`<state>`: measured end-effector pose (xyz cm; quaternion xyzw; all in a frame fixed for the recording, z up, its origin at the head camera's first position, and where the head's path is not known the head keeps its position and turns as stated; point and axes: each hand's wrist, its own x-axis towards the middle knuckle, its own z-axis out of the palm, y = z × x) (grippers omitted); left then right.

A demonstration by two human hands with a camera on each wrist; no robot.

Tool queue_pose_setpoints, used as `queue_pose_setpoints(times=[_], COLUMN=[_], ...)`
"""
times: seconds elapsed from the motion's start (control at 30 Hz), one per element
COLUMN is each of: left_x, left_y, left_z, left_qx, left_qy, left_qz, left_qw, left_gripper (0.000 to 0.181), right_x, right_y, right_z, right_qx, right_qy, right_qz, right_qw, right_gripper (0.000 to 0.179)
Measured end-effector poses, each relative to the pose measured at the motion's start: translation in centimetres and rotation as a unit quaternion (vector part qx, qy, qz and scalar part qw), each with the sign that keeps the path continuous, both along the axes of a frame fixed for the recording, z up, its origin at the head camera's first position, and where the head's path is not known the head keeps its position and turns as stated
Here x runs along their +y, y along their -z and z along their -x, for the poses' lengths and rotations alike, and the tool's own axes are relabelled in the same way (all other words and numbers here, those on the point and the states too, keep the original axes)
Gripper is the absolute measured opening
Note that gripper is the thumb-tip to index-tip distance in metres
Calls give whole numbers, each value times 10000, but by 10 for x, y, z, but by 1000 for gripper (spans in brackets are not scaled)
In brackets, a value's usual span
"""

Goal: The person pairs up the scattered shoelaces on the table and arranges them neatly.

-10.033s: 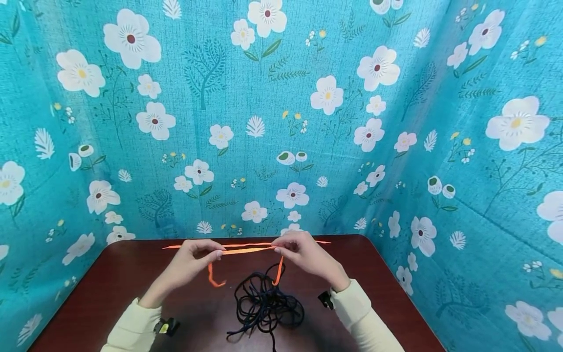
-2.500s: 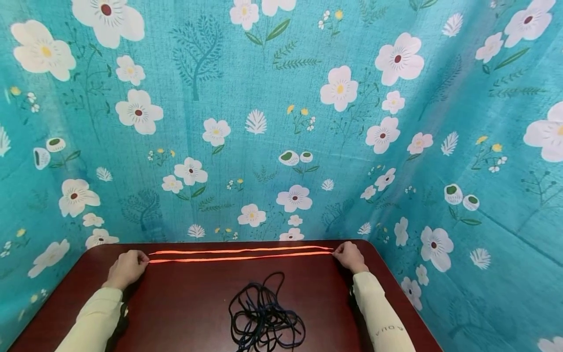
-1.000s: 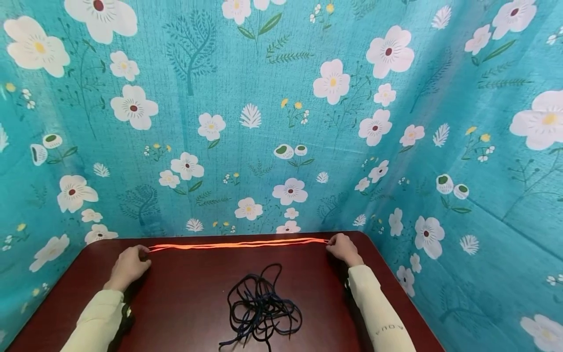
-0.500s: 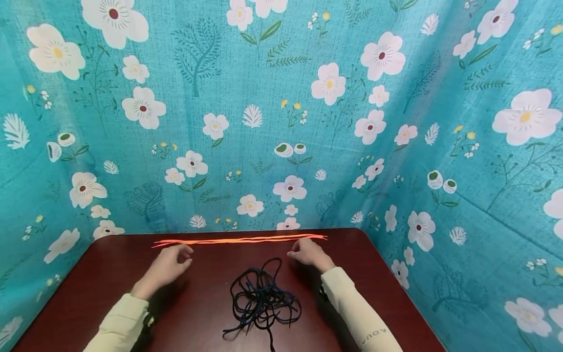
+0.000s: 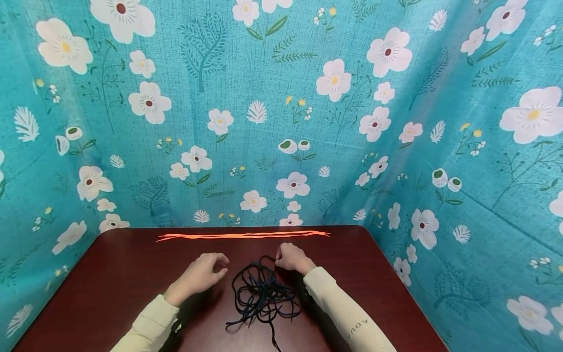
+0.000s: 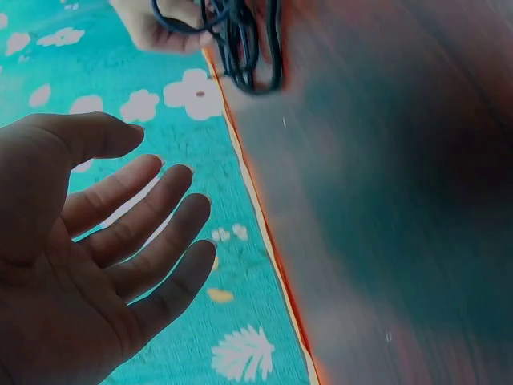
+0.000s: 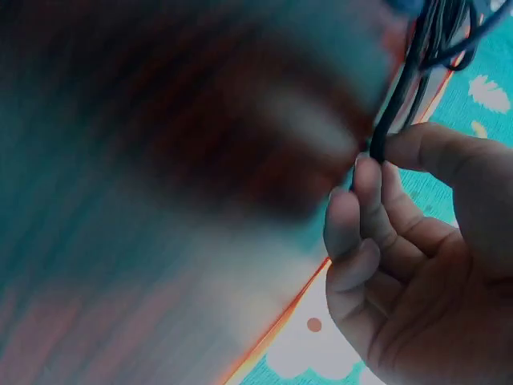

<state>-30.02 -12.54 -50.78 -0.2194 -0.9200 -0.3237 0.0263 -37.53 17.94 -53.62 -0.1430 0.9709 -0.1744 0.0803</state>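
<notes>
A tangled dark navy cord lies in a loose heap near the middle of the table. My right hand is at the heap's far right side; in the right wrist view its thumb and fingertips pinch a loop of the cord. To the left of the heap my left hand hovers with relaxed fingers and holds nothing. The left wrist view shows the left hand with fingers spread apart, and the cord beyond it.
Orange flat laces lie stretched side by side along the back edge of the dark red-brown table. A turquoise flowered curtain hangs right behind the table and along its right side.
The orange laces were pulled straight, laid together at the back and let go. Both hands then came inward and nearer, and the right took hold of the cord.
</notes>
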Motion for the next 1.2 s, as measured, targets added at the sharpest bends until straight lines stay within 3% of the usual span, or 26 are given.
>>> queue_pose_setpoints(times=[0.17, 0.4, 0.63, 0.8, 1.03, 1.2], left_x=[16, 31, 43, 49, 49, 45], left_y=[0, -4, -6, -5, -12, -23], left_z=[-3, -10, -11, -10, -13, -16], left_qx=[23, 239, 360, 325, 211, 673], left_qy=[159, 277, 599, 939, 701, 408], left_qz=[-290, -826, -1305, -1807, -2419, -2427], left_qw=[9995, 9959, 9890, 9785, 9675, 9669], left_gripper=[16, 25, 35, 25, 11, 13], right_x=[-10, -30, -48, -53, -43, -35], right_y=[-11, -47, -77, -96, -108, -108], right_z=[-12, -37, -67, -85, -99, -101], right_qx=[191, 471, 578, 946, 1242, 1035], right_qy=[-379, -1099, -1457, -1674, -1384, -1291], right_qz=[439, 1323, 1455, 1605, 1720, 1775], right_qw=[9981, 9840, 9769, 9681, 9674, 9701], right_gripper=[12, 3, 9, 12, 11, 11])
